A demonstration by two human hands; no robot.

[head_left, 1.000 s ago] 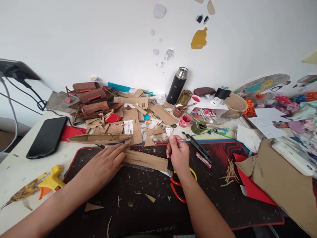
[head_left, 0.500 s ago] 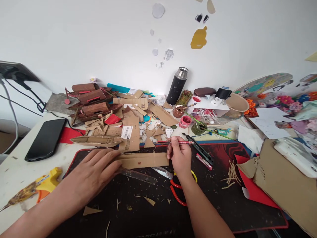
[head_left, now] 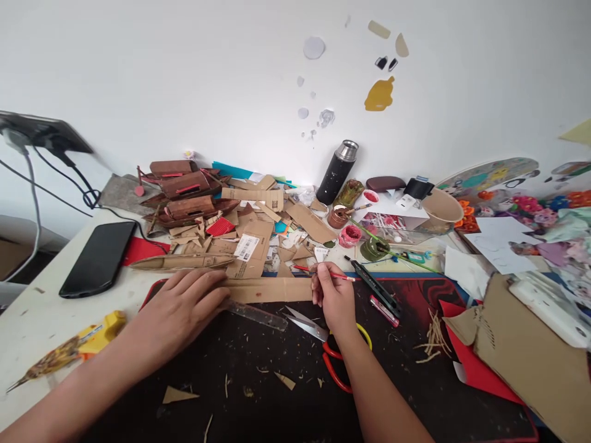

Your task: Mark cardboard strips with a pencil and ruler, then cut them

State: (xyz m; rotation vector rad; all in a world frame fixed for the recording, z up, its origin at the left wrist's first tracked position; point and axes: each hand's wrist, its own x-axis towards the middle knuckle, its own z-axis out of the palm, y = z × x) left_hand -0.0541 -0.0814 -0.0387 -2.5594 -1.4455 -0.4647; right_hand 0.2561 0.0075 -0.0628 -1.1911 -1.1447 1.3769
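Observation:
My left hand [head_left: 191, 301] is closed over the left end of a long cardboard strip [head_left: 268, 290], fingertips bent over its far edge. A clear ruler [head_left: 258, 315] juts out from under this hand, below the strip. In my right hand [head_left: 335, 295] a thin red pencil [head_left: 344, 277] is pinched between thumb and fingers, lying nearly level. The fingers of that hand are at the strip's right end; whether they also grip it, I cannot tell. Open scissors [head_left: 330, 338] with red and yellow handles lie partly under my right wrist.
A utility knife [head_left: 373, 286] lies right of my right hand. Behind are cardboard scraps [head_left: 258, 237], brown model boats [head_left: 184, 209], paint jars [head_left: 349, 235] and a black flask [head_left: 338, 172]. A yellow glue gun [head_left: 92, 341] and a phone [head_left: 99, 258] sit on the left.
The camera view has shifted slightly, so the scene sits a little further right and lower. The cardboard strip looks narrower, tilted a bit. Both hands keep their holds.

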